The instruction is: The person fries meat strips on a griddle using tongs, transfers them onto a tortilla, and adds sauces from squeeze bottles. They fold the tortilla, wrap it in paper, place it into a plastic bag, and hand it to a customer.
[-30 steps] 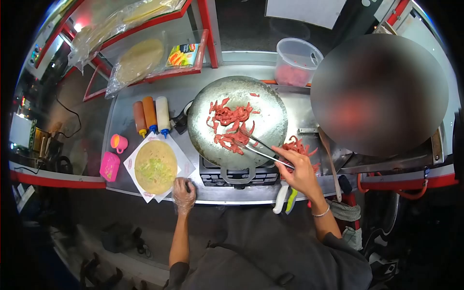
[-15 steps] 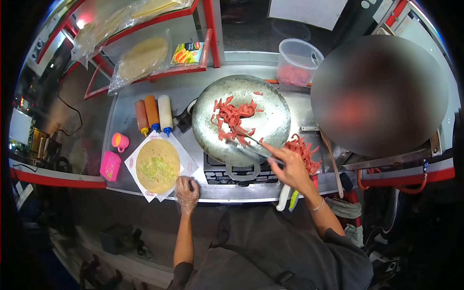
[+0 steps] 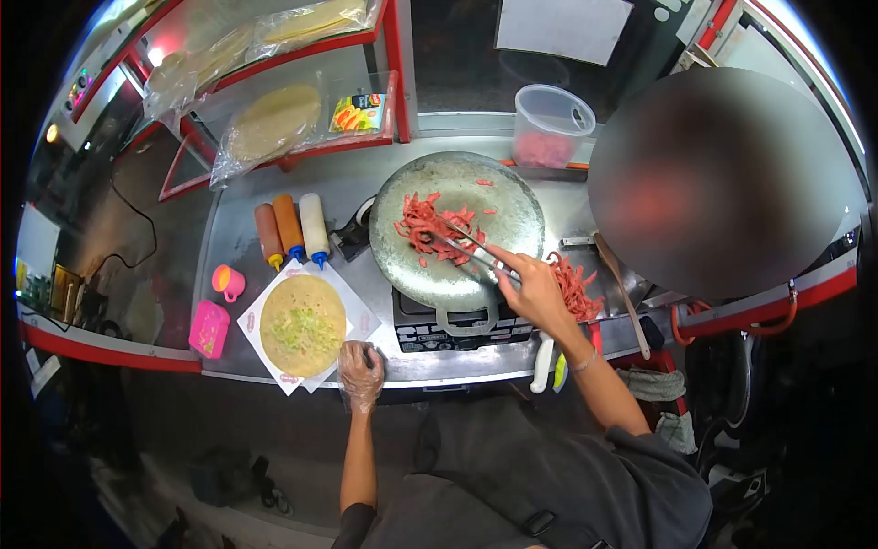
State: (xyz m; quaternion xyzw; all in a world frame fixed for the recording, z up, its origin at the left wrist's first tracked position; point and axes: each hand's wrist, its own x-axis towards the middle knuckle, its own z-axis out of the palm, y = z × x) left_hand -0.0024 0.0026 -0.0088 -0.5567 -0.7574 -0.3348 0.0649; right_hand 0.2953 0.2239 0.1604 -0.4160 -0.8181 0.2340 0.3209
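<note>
My right hand [image 3: 534, 288] is closed round metal tongs [image 3: 468, 247], whose tips are in a heap of red meat strips [image 3: 437, 229] on a round metal griddle pan [image 3: 393, 258]. My left hand [image 3: 362, 371], in a clear plastic glove, rests with curled fingers at the counter's front edge, and I see nothing in it. Beside it lies a flatbread [image 3: 283, 302] topped with shredded pale-green vegetable [image 3: 304, 331], on white paper [image 3: 358, 316]. The pan sits over a black stove [image 3: 416, 331].
Three sauce bottles [image 3: 291, 229], a pink cup [image 3: 229, 282] and a pink box [image 3: 209, 329] stand at left. More red strips [image 3: 574, 288], a white-handled utensil [image 3: 541, 364] and a wooden spoon [image 3: 624, 297] lie at right. Behind is a clear tub [image 3: 552, 123]. A red-framed shelf [image 3: 389, 105] overhangs the back left.
The tongs have moved up and left into the meat, which is now more bunched together. My left hand has stayed beside the flatbread. The camera view has shifted slightly.
</note>
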